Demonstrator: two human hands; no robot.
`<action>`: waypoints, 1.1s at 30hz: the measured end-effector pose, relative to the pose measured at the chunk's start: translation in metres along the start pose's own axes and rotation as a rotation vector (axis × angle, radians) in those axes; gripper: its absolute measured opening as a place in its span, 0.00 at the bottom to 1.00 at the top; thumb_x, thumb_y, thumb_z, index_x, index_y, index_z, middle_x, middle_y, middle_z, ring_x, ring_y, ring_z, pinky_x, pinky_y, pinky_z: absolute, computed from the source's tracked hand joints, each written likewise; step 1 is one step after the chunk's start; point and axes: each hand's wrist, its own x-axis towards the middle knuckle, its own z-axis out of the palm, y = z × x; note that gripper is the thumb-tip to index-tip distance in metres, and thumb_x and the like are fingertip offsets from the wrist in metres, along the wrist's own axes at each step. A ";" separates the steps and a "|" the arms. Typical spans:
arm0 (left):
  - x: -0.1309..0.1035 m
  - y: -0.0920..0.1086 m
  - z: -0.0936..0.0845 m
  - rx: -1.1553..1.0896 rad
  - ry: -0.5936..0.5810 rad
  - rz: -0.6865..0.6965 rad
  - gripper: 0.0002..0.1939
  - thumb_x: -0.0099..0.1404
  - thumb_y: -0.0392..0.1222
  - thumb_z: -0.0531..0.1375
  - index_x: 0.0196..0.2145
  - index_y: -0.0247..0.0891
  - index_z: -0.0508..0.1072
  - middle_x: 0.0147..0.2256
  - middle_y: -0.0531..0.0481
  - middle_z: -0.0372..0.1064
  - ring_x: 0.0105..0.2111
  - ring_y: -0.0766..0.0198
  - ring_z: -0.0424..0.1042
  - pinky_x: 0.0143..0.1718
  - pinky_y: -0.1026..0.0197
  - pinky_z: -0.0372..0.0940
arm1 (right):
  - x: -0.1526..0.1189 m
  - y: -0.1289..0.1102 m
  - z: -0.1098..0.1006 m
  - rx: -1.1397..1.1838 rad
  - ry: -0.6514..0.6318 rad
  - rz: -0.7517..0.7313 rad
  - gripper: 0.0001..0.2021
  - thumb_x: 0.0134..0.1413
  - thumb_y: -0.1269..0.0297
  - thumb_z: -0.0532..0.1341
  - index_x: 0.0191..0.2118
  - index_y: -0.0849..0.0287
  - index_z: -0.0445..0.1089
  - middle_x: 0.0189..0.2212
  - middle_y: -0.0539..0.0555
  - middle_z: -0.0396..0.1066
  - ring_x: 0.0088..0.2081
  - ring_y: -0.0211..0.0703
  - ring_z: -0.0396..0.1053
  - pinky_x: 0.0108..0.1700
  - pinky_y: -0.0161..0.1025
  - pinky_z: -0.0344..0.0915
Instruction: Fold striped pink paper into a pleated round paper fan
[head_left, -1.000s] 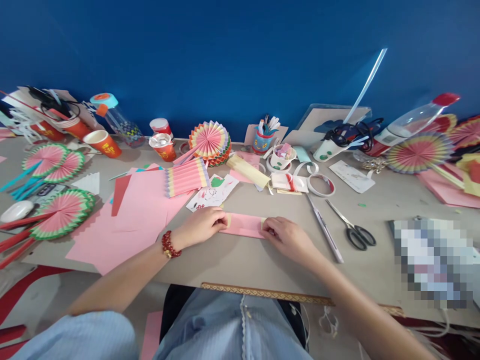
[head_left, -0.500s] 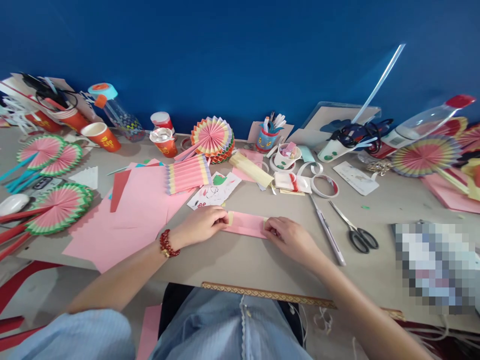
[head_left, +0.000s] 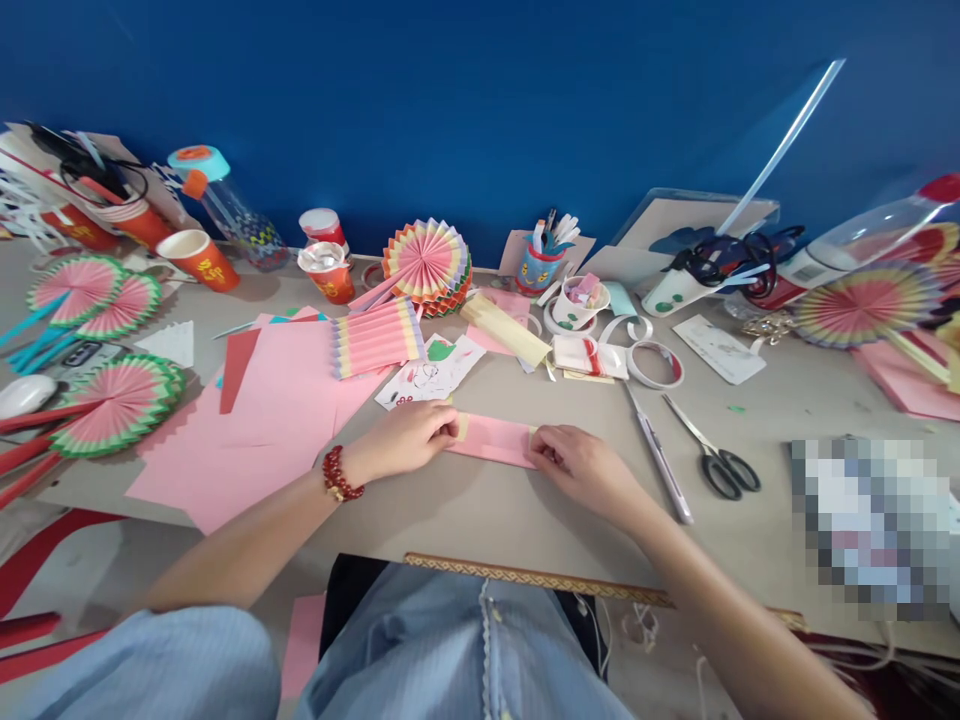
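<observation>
Lying crosswise, pink paper strip (head_left: 496,438), right end slightly nearer

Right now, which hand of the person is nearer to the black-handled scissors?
Right. The right hand is left of the black-handled scissors, with the utility knife between them; the left hand is farther left, at the pink paper strip's left end.

A narrow strip of pink paper (head_left: 496,438), banded in pale yellow near both ends, is held at either end on a grey tabletop (head_left: 465,515), roughly parallel to its front edge.
</observation>
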 end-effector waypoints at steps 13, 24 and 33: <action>-0.001 -0.001 0.003 -0.013 0.009 0.008 0.07 0.66 0.31 0.54 0.30 0.39 0.66 0.31 0.54 0.68 0.33 0.64 0.68 0.35 0.63 0.57 | -0.001 0.001 0.001 -0.003 0.009 -0.022 0.09 0.64 0.64 0.54 0.32 0.56 0.66 0.28 0.52 0.71 0.31 0.43 0.67 0.34 0.36 0.57; -0.002 0.000 0.006 0.042 -0.017 0.015 0.08 0.66 0.31 0.52 0.30 0.39 0.65 0.32 0.53 0.65 0.33 0.62 0.67 0.36 0.61 0.57 | -0.001 0.005 -0.002 0.080 0.006 -0.035 0.07 0.63 0.66 0.56 0.32 0.57 0.67 0.28 0.51 0.70 0.31 0.41 0.66 0.34 0.35 0.57; -0.001 0.003 0.003 0.038 -0.046 -0.005 0.08 0.66 0.31 0.51 0.30 0.39 0.63 0.32 0.53 0.65 0.34 0.62 0.67 0.36 0.61 0.57 | -0.001 0.011 -0.014 0.262 -0.021 -0.058 0.06 0.59 0.71 0.59 0.30 0.57 0.68 0.27 0.48 0.68 0.29 0.37 0.63 0.33 0.33 0.55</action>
